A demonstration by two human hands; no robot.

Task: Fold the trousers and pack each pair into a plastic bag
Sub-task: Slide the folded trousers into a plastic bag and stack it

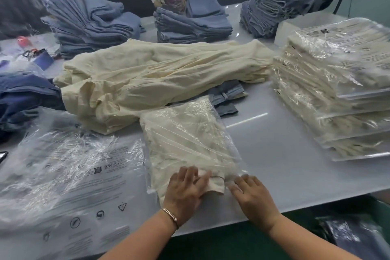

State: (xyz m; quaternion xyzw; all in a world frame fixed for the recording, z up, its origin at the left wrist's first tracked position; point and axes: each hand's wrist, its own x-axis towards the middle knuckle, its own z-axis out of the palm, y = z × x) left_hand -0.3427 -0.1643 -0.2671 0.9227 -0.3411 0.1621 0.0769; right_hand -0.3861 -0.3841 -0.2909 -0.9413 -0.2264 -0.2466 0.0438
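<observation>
White table (pixel 274 143), glossy: loose cream trousers (pixel 147 74) centre; blue stacks (pixel 88 25) upper frame. Left hand (pixel 185 190), right hand (pixel 251 196) spread flat on bagged pair (pixel 190 139).

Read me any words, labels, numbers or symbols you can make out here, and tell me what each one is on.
No text reads clearly enough to quote.
Empty plastic bags: lines of print, too blurred to read; only pictogram symbols show, including a triangle and round icons.
Stack of packed bags: dark print on the top bag, too blurred to read.
Bagged trousers: no print visible.
</observation>
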